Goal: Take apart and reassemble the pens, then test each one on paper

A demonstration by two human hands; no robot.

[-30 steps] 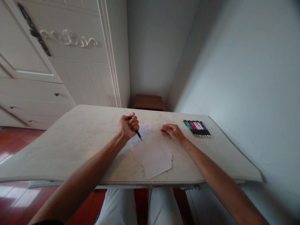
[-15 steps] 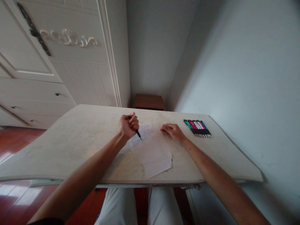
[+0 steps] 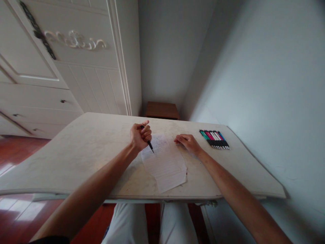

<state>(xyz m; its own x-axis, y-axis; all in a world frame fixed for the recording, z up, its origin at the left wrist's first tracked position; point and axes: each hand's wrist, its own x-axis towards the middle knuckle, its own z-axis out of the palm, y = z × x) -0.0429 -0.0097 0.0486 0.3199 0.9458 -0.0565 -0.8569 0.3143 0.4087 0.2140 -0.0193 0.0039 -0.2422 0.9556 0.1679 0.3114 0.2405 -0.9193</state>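
My left hand (image 3: 141, 136) is wrapped round a black pen (image 3: 150, 145), its thumb at the pen's upper end. The pen's tip points down over a torn, lined sheet of paper (image 3: 169, 173); whether the tip touches it I cannot tell. Dense handwriting covers the sheet's upper part, and its lower part carries only lines. Just right of the sheet, my right hand (image 3: 188, 142) rests on the table with its fingers curled together, and nothing shows in them. A row of several pens (image 3: 214, 139) with green, pink, white and blue barrels lies beyond it to the right.
The white table (image 3: 76, 159) stands against a grey wall (image 3: 279, 101) at the right. White cabinets (image 3: 96, 91) rise at the back left. Behind the table's far edge is a low brown wooden piece of furniture (image 3: 161, 110). My legs are under the front edge.
My left thumb has lifted slightly at the pen's upper end, and the left hand sits a touch further right. The right hand, the paper and the row of pens stay as they were.
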